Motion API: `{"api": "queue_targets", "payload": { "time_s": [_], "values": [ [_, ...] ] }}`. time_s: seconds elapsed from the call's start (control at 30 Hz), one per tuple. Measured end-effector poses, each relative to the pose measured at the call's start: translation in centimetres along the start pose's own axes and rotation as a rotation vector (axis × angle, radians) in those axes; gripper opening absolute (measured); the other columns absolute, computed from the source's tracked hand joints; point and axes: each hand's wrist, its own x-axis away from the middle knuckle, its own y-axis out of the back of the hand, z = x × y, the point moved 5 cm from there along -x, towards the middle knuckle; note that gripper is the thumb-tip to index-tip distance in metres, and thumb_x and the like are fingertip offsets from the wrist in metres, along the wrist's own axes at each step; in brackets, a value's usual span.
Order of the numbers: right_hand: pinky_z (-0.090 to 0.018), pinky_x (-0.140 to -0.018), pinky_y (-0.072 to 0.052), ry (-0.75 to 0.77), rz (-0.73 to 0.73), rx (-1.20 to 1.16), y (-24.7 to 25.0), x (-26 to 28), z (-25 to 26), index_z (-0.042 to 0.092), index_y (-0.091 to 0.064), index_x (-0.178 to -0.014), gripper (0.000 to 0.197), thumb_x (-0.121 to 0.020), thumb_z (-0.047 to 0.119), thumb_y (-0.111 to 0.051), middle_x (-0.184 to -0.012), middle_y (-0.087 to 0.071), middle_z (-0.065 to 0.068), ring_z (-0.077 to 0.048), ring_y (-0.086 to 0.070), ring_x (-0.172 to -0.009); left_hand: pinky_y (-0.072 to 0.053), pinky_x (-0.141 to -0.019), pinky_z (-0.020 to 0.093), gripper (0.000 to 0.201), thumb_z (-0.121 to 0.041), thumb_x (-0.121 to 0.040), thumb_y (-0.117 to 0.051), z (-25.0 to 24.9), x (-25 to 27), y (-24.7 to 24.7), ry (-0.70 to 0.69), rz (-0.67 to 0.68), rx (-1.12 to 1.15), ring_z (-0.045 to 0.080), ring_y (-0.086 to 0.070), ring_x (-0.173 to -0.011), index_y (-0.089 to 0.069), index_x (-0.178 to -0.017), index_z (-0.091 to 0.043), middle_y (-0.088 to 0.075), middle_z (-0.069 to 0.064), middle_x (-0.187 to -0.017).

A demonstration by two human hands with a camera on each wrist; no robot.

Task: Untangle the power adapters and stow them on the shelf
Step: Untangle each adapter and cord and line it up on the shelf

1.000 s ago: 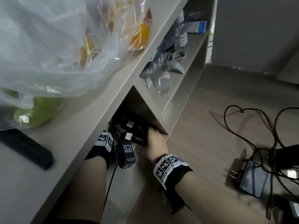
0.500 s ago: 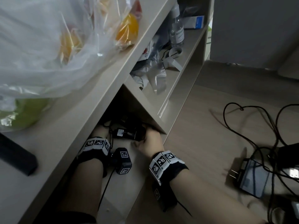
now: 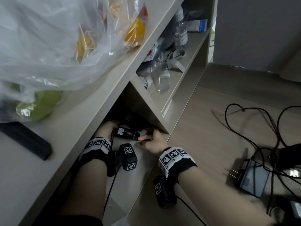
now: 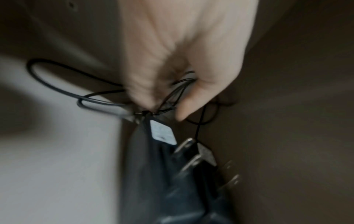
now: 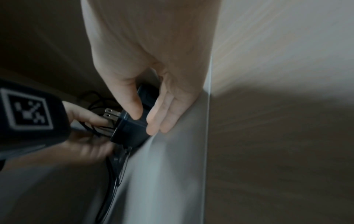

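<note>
Both hands reach into the low shelf compartment (image 3: pixel 143 154). A black power adapter (image 3: pixel 125 132) with a white label lies there between them. My left hand (image 3: pixel 105 129) grips its coiled black cable (image 4: pixel 178 89) at the adapter's cord end; the adapter (image 4: pixel 162 151) with metal prongs lies just beyond the fingers. My right hand (image 3: pixel 151 139) pinches the adapter's body (image 5: pixel 132 130) between thumb and fingers, close to the compartment's right wall. More black adapters (image 3: pixel 254 178) and tangled cables (image 3: pixel 244 128) lie on the floor to the right.
A clear plastic bag of fruit (image 3: pixel 57 46) and a black bar (image 3: pixel 24 141) sit on the shelf top. The upper compartment holds a bottle (image 3: pixel 180 36), a blue and white box (image 3: pixel 197 25) and crumpled plastic (image 3: pixel 158 75). Wood floor (image 3: pixel 203 144) stretches right.
Both hands have moved deeper into the compartment with the adapter. The head view has shifted, and the right wrist has drawn a little back toward me.
</note>
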Motion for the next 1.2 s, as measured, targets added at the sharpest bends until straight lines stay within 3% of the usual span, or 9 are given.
{"api": "queue_targets", "payload": {
  "time_s": [0.1, 0.17, 0.33, 0.63, 0.83, 0.93, 1.03, 1.1, 1.2],
  "values": [
    [-0.032, -0.096, -0.048, -0.029, 0.041, -0.008, -0.2, -0.3, 0.1, 0.004, -0.037, -0.128, 0.054, -0.083, -0.002, -0.064, -0.085, -0.062, -0.002, -0.013, -0.055, -0.094, -0.041, -0.068, 0.03, 0.016, -0.016, -0.082, -0.065, 1.2, 1.4, 0.6, 0.077, -0.023, -0.178, 0.026, -0.054, -0.077, -0.062, -0.084, -0.001, -0.057, 0.013, -0.086],
    [-0.027, -0.087, -0.047, -0.038, 0.07, -0.02, -0.2, -0.1, 0.3, 0.002, -0.036, -0.129, 0.054, -0.083, -0.003, -0.063, -0.081, -0.059, -0.001, -0.014, -0.054, -0.093, -0.042, -0.068, 0.029, 0.045, -0.028, -0.078, -0.072, 2.4, 1.6, 0.5, 0.106, -0.007, -0.136, 0.029, -0.061, -0.084, -0.063, -0.111, 0.001, -0.063, 0.02, -0.094],
    [-0.019, -0.082, -0.045, -0.039, 0.218, 0.037, -0.8, 0.9, 0.8, 0.009, -0.019, -0.143, 0.07, -0.085, -0.01, -0.052, -0.112, -0.069, -0.015, -0.015, -0.061, -0.104, -0.035, -0.03, 0.008, 0.048, -0.036, -0.094, -0.049, 3.6, 1.8, -1.6, 0.186, 0.099, 0.044, 0.01, -0.056, -0.037, -0.046, -0.129, -0.004, -0.061, 0.012, -0.069],
    [-0.011, -0.061, -0.042, -0.016, 0.23, -0.021, -0.6, 1.5, 2.2, 0.008, -0.01, -0.148, 0.07, -0.089, -0.015, -0.039, -0.136, -0.054, -0.017, -0.017, -0.052, -0.113, -0.046, -0.039, 0.01, 0.021, -0.015, -0.094, -0.054, 2.4, 0.8, -1.8, -0.05, -0.048, 0.259, 0.009, -0.055, -0.061, -0.051, -0.115, -0.011, -0.054, 0.003, -0.076],
    [-0.028, -0.09, -0.049, 0.046, 0.159, 0.064, 1.4, 3.3, 2.4, 0.003, -0.028, -0.142, 0.063, -0.085, -0.019, -0.043, -0.124, -0.059, -0.022, -0.034, -0.054, -0.121, -0.044, -0.093, 0.032, 0.038, 0.011, -0.094, -0.037, 2.1, 2.0, -1.5, -0.107, -0.099, 0.411, 0.029, -0.057, -0.108, -0.045, -0.13, 0.008, -0.051, 0.027, -0.131],
    [-0.015, -0.066, -0.049, 0.022, 0.184, 0.082, 3.2, 4.6, 2.6, -0.002, -0.03, -0.138, 0.057, -0.085, -0.023, -0.033, -0.085, -0.058, -0.003, -0.012, -0.068, -0.097, -0.046, -0.083, 0.031, 0.041, 0.009, -0.094, -0.035, 1.9, 2.7, -2.0, -0.142, -0.052, 0.381, 0.024, -0.049, -0.1, -0.041, -0.134, 0.004, -0.053, 0.021, -0.122],
    [-0.009, -0.053, -0.046, 0.027, 0.175, 0.188, 5.4, 6.1, 2.9, -0.003, -0.037, -0.133, 0.053, -0.085, -0.022, -0.033, -0.079, -0.054, 0.002, -0.003, -0.061, -0.068, -0.044, -0.075, 0.033, 0.029, 0.004, -0.088, -0.043, 1.8, 3.9, -1.3, -0.19, -0.164, 0.304, 0.026, -0.054, -0.088, -0.056, -0.114, 0.005, -0.061, 0.02, -0.096],
    [-0.011, -0.058, -0.045, 0.042, 0.171, 0.279, 6.5, 7.1, 2.6, 0.001, -0.044, -0.126, 0.05, -0.083, -0.021, -0.034, -0.078, -0.056, 0.003, -0.015, -0.057, -0.081, -0.038, -0.073, 0.03, 0.029, -0.005, -0.079, -0.053, 2.0, 4.5, -1.0, -0.205, -0.264, 0.215, 0.04, -0.061, -0.097, -0.063, -0.101, 0.01, -0.061, 0.035, -0.108],
    [-0.022, -0.07, -0.047, 0.082, 0.1, 0.316, 8.7, 9.4, 2.5, 0.01, -0.05, -0.114, 0.04, -0.084, -0.015, -0.043, -0.075, -0.059, 0.005, -0.011, -0.055, -0.073, -0.044, -0.085, 0.033, 0.027, -0.013, -0.085, -0.058, 1.7, 8.3, -1.9, -0.255, -0.366, 0.112, 0.039, -0.059, -0.107, -0.064, -0.107, 0.001, -0.064, 0.025, -0.115]
  ]
}}
